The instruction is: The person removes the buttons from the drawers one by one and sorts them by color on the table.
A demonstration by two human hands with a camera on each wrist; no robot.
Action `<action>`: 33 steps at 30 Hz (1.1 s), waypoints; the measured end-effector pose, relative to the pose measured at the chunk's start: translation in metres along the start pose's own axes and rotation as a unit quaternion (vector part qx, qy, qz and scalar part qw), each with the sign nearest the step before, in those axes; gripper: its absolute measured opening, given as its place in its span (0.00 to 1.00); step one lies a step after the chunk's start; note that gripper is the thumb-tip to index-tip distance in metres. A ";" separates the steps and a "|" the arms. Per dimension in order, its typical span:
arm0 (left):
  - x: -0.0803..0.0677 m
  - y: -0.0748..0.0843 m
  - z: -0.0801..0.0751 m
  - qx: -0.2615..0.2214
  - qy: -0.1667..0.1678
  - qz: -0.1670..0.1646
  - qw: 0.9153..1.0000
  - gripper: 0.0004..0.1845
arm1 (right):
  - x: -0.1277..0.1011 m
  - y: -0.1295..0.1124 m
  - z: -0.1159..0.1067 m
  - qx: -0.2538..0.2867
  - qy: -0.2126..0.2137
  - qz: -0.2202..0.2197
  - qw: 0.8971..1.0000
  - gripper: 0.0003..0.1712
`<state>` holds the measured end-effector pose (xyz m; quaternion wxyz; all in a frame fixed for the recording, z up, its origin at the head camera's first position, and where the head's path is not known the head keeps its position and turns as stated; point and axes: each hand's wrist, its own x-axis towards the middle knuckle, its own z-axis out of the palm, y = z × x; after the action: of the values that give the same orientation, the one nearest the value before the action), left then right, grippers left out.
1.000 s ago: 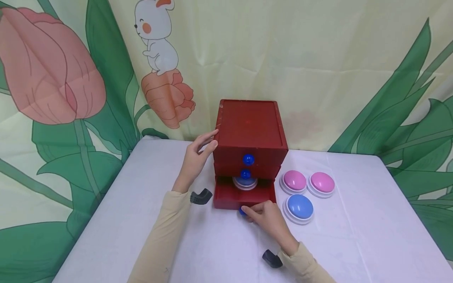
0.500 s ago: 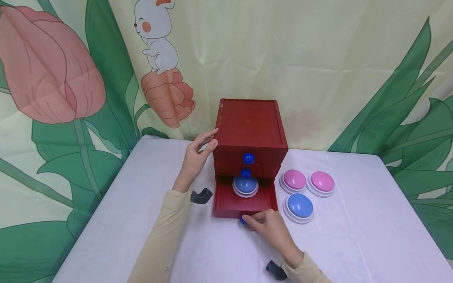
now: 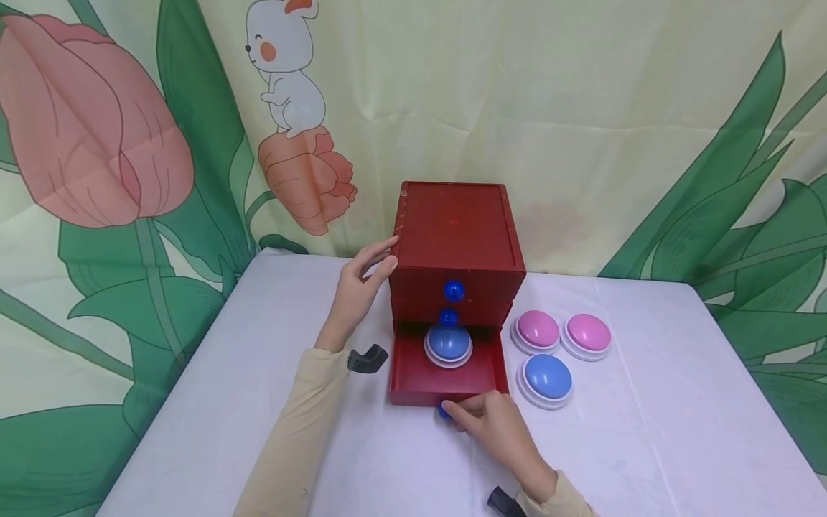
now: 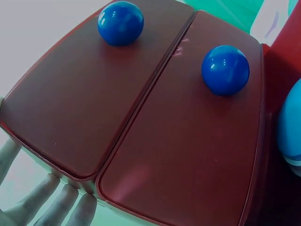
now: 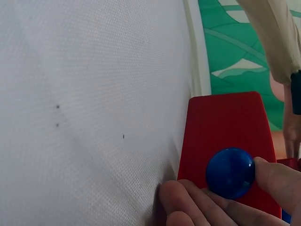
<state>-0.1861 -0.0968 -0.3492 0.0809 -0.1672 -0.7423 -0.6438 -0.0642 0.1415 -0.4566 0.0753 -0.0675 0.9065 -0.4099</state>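
Note:
A dark red cabinet of small drawers stands at the back of the table, its bottom drawer pulled out. Inside that drawer lies a round blue push light with a white rim. My right hand pinches the bottom drawer's blue knob between thumb and fingers. Along the cabinet's left side, my left hand rests with its fingers extended against the wall. Two more blue knobs, the top one and the middle one, sit on the closed upper drawers.
Right of the cabinet, two pink push lights, one nearer and one farther right, lie beside another blue push light. A printed curtain hangs behind the white-covered table.
My right hand has drawn the bottom drawer out toward me, and more of the blue push light inside shows. My left hand has stayed against the cabinet.

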 end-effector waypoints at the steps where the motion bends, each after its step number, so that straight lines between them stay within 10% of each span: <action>1: 0.000 0.000 0.000 0.000 0.000 0.000 1.000 0.23 | 0.000 0.000 0.000 0.001 -0.002 0.001 1.000 0.15; 33: 0.000 -0.001 -0.001 0.006 -0.001 0.003 1.000 0.23 | -0.018 -0.003 0.006 -0.001 -0.006 0.010 1.000 0.19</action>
<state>-0.1865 -0.0978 -0.3501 0.0830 -0.1698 -0.7457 -0.6389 -0.0454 0.1386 -0.4569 0.0852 -0.0610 0.9072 -0.4075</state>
